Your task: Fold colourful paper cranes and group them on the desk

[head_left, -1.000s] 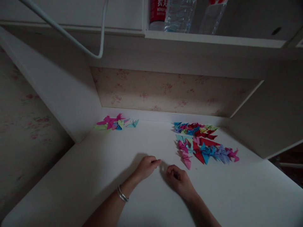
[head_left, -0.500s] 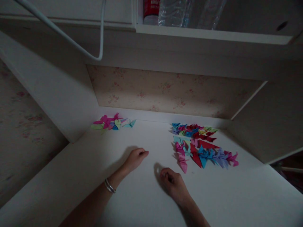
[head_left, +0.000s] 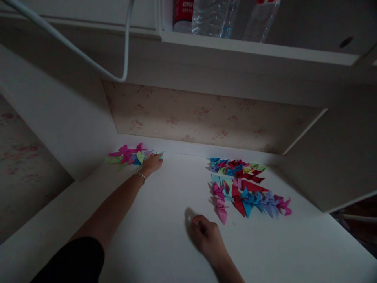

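Leftward, a bare hand reaches folded paper

A person's left hand (head_left: 152,164), below a silver-coloured bracelet (head_left: 141,177) and a black sleeve (head_left: 76,261), extends across a white desk (head_left: 165,243) to a small turquoise folded-paper piece (head_left: 160,154). Its fingers are partly bent over the paper's near side; whether they grip it cannot be told. Just beside lies a cluster of magenta, lime and blue folded-paper pieces (head_left: 126,152), near the back edge. The right hand (head_left: 207,235), curled into a loose fist with a hollow between thumb and fingers, is near the middle; whether it holds anything cannot be told. Well apart from the left cluster, a multicoloured back row of folded paper (head_left: 232,167) sits behind a front row of red, blue, purple and pink folded paper (head_left: 256,198). Above, clear plastic bottles (head_left: 209,15) and a red-labelled container (head_left: 183,11) stand on a white shelf (head_left: 250,46), beyond a looping white cable (head_left: 73,45)
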Demonstrator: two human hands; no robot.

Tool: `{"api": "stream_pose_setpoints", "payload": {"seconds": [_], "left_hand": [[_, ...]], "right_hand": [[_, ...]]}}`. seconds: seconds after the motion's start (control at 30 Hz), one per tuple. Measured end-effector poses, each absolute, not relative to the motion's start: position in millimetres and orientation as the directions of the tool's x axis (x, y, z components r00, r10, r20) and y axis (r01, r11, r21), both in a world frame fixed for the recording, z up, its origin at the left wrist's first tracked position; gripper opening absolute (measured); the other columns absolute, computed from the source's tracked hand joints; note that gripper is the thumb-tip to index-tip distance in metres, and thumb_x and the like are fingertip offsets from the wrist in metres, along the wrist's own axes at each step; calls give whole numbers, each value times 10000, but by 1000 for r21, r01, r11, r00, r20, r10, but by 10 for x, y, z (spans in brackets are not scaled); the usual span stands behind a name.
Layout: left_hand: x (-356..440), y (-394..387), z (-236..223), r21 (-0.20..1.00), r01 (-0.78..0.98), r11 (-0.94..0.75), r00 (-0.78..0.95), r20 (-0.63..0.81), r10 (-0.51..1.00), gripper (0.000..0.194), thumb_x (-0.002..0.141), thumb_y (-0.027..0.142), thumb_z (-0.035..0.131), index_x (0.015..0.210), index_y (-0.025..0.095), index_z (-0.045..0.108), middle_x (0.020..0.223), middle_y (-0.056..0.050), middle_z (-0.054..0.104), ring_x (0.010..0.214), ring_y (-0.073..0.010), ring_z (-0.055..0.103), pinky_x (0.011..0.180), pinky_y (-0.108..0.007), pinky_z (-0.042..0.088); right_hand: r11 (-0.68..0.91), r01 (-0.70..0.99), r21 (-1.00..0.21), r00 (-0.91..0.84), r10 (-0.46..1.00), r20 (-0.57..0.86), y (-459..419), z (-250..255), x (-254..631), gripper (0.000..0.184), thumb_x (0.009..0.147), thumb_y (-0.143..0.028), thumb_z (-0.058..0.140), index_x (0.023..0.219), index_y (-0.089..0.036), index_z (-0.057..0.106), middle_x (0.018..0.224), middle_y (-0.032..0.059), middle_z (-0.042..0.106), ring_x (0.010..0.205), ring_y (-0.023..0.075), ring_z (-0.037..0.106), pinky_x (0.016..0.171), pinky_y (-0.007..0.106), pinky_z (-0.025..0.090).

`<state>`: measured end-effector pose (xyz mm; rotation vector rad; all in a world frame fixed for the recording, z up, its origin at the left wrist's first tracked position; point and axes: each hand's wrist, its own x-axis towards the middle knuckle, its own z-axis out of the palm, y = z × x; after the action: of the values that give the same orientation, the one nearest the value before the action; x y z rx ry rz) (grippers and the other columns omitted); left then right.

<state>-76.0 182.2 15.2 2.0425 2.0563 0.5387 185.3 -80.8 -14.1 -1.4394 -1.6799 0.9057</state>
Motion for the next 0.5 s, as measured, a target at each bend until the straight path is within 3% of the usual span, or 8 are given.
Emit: {"api": "stream_pose_setpoints", "payload": {"seconds": [0.27, 0.37, 0.5], "left_hand": [[-785, 1794, 100, 510, 860, 9, -114, 175, 978, 282, 840, 188, 418, 971, 96, 650, 1065, -198, 651, 1026, -298, 591, 883, -396, 425], [-815, 1675, 128, 594, 804, -38, -100, 199, 975, 266, 826, 180, 438, 992, 128, 639, 1033, -135, 678, 960, -244, 625, 832, -329, 456], [-734, 1342, 94, 720, 686, -104, -48, 187, 981, 327, 814, 207, 436, 1107, 154, 572, 938, -61, 699, 677, -154, 660, 640, -261, 502]], "right_hand": [[87, 465, -881, -80, 995, 56, -793, -110, 1858, 167, 840, -301, 498, 767, -180, 587, 521, -42, 403, 471, 96, 364, 456, 217, 226], [103, 467, -878, -83, 994, 73, -788, -116, 1856, 186, 841, -325, 497, 765, -181, 588, 526, -37, 422, 476, 100, 373, 462, 221, 230], [97, 455, -885, -83, 994, 66, -801, -127, 1855, 203, 840, -353, 508, 779, -180, 595, 519, -39, 414, 471, 99, 364, 455, 223, 221]]}}
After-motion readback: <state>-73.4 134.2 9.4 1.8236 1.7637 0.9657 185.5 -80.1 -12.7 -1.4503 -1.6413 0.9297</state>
